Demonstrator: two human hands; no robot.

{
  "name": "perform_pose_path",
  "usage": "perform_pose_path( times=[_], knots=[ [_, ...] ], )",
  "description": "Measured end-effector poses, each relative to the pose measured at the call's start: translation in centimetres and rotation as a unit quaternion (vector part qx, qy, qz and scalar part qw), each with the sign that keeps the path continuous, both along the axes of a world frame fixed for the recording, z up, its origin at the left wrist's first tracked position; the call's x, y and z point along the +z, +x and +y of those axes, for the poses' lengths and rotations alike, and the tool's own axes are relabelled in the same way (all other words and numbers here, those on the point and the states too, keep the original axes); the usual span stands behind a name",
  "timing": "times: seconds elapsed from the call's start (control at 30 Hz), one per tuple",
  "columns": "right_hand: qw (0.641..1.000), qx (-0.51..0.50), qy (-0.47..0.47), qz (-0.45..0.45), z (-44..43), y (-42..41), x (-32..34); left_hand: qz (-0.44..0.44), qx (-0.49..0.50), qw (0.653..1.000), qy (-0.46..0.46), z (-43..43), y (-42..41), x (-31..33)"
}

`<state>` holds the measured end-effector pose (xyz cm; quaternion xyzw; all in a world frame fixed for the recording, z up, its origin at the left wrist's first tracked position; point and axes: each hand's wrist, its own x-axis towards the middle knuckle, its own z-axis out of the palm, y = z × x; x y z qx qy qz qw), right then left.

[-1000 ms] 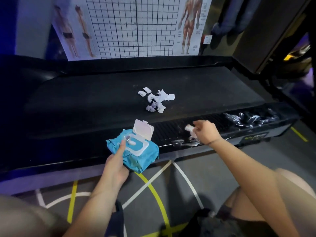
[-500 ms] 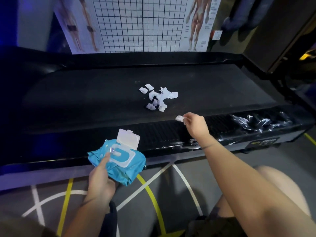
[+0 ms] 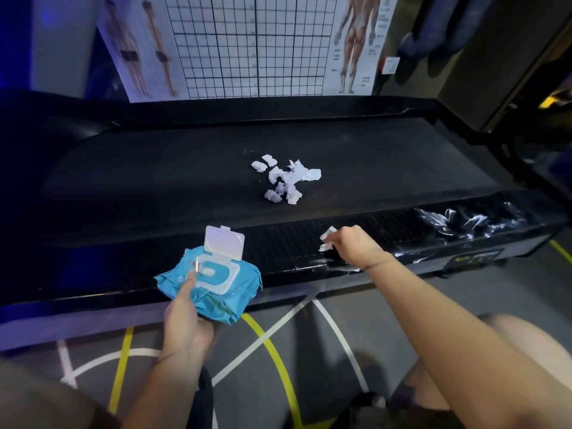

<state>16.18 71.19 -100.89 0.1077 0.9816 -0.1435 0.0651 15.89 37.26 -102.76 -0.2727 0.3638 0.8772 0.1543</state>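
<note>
Left hand [image 3: 185, 322] near-left, fingers curled under the blue wipes pack [image 3: 243, 281], thumb lying on top beside the dispenser opening. The pack sits on the near edge of the treadmill, long axis roughly left-right, and its lid [image 3: 225, 243] stands flipped up.

Right hand [image 3: 356, 247] is on the ribbed side rail [image 3: 278, 243], fingers bunched and pinching a small white scrap [image 3: 326, 239] that touches the rail.

Key relation: the scrap pile [image 3: 286, 181] lies on the belt [image 3: 154, 181], far of the right hand and slightly left. The right hand is clearly nearer, with the left tied up by the pack. My read is that the scrap goes forward onto the pile next, with a short reach across the rail.

Surface is dark, the rail glossy with smears near the right wrist. Crumpled clear film [image 3: 464, 219] sits further right on the rail.

Anatomy grid poster [image 3: 247, 44] hangs on the far wall. Grey floor [image 3: 356, 298] has yellow and white lines.
</note>
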Motion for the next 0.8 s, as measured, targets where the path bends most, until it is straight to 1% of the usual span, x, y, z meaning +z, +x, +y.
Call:
perform_pose_path(
  times=[0.1, 0.27, 0.37, 0.47, 0.53, 0.63, 0.73, 0.8],
  knots=[
    [1.000, -0.005, 0.001, -0.008, 0.3, 1.0, 0.1, -0.003, 0.003, 1.000, 0.005, 0.1, -0.3, -0.2],
    [0.999, -0.011, -0.033, -0.027, 1.3, 1.9, 1.2, 0.002, 0.005, 1.000, -0.003, 0.3, -1.0, -0.6],
    [0.995, -0.077, -0.052, 0.035, 3.1, 1.7, 2.7, 0.002, 0.012, 1.000, -0.006, 0.1, -1.7, -1.0],
    [0.979, -0.160, -0.063, 0.110, 4.5, 0.9, 3.0, 0.001, 0.017, 1.000, -0.001, -0.1, -2.1, -1.2],
    [0.972, -0.173, -0.076, 0.141, 4.1, 0.2, 2.6, 0.001, 0.015, 1.000, 0.001, -0.2, -2.1, -1.1],
    [0.977, -0.134, -0.092, 0.139, 2.2, -1.1, 1.7, -0.004, 0.019, 1.000, 0.002, -0.7, -2.0, -1.4],
    [0.992, -0.012, -0.081, 0.099, 0.0, -2.0, 0.3, -0.003, 0.013, 1.000, 0.003, -1.1, -2.1, -1.8],
    [0.996, 0.035, -0.052, 0.057, -0.9, -2.1, -0.8, -0.005, 0.014, 1.000, 0.003, -1.2, -2.2, -1.9]
  ],
)
